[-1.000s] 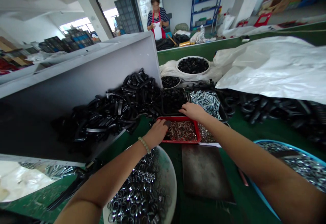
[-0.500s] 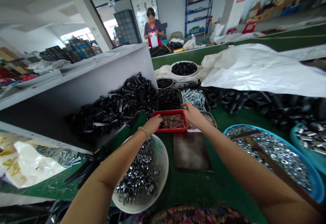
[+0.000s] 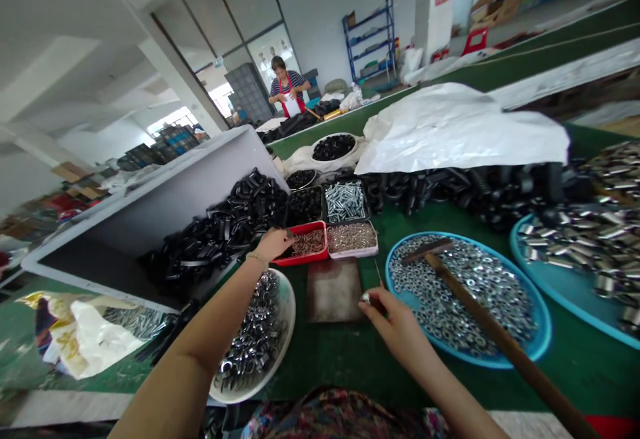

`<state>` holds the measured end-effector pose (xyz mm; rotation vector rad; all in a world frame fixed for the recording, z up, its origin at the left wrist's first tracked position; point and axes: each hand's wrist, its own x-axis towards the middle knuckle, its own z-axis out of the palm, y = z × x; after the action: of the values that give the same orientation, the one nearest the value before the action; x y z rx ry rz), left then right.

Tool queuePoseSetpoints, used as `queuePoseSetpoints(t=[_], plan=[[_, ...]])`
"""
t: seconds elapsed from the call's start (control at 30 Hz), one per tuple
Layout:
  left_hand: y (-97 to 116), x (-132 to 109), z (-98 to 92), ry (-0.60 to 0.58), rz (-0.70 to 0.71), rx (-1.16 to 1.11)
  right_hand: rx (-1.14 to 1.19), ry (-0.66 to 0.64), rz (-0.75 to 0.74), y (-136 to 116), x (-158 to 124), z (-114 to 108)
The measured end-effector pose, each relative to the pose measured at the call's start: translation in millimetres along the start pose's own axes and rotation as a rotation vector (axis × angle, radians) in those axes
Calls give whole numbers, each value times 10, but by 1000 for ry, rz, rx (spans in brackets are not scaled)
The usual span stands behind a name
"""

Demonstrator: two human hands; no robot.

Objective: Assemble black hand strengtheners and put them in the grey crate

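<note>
My left hand point(image 3: 273, 244) rests at the left end of the red tray point(image 3: 300, 260), fingertips on the rim by its copper-coloured pins point(image 3: 309, 243). Whether those fingers pinch anything, I cannot tell. My right hand point(image 3: 395, 327) is by the bare steel plate point(image 3: 333, 290), pinching a small shiny metal part point(image 3: 367, 299) with a thin pin point(image 3: 377, 272) rising above it. Below my left forearm sits a white bowl point(image 3: 286, 339) heaped with steel rings point(image 3: 255, 342). A hammer point(image 3: 480, 319) lies across the blue basin point(image 3: 450, 352) of steel nuts.
A second blue basin point(image 3: 545, 289) holds larger metal parts at the right. Black clamps point(image 3: 225, 226) spill from a grey bin point(image 3: 150, 219) and lie in a row behind the trays. Further back are a white plastic sheet point(image 3: 460, 129) and a standing person point(image 3: 286, 89) in an apron.
My view has swung back and to the left. My right hand has left the trays and come nearer me, now holding a small metal part. My left hand remains at the red tray.
</note>
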<state>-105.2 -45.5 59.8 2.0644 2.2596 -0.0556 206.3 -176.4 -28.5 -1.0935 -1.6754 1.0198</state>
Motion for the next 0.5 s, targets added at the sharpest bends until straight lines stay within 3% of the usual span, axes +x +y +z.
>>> queuePoseSetpoints(t=[0.1,0.23,0.37,0.5], plan=[[286,508,-109,48,-9,-98,-4,32,-33,150,-76,2],[552,1014,3,16,-50,-231,-51,81,-122,263,-103,-20],[503,1091,163,0,-63,-361,-108,174,-155,259,-100,-36],[292,910,154,71,-70,-578,-169,200,-217,87,-17,40]])
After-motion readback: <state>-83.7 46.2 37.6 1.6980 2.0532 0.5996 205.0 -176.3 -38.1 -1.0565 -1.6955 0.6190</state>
